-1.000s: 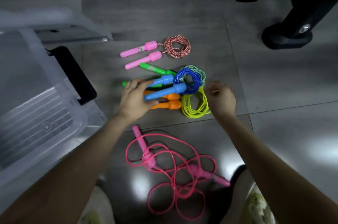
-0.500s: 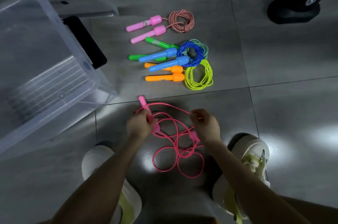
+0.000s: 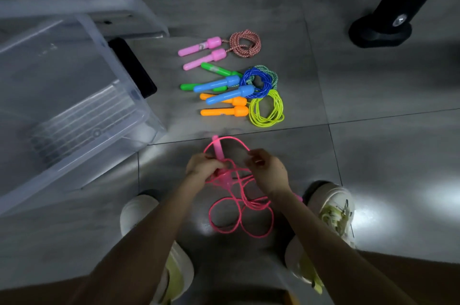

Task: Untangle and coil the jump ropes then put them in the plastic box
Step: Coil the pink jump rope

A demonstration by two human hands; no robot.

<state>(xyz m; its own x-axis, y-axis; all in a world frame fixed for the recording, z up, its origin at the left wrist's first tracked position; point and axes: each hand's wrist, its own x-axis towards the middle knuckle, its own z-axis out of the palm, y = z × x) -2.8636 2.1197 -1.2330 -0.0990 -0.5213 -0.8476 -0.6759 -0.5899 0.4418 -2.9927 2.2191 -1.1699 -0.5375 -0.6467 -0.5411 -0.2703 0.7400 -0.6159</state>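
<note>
Hands have dropped from the coiled ropes [image 3: 258,85] at upper centre to the tangled pink rope [image 3: 239,217] at lower centre, left hand [image 3: 202,167] gripping its handle, right hand [image 3: 267,172] pinching cord: last untangling, I judge, plastic box [image 3: 139,115] left.

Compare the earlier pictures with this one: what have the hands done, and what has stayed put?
Both hands left the coiled ropes and drew back to the loose pink jump rope. The left hand now grips a handle; the right hand pinches the cord, lifting part of the tangle. The coiled ropes and the plastic box stayed put.
</note>
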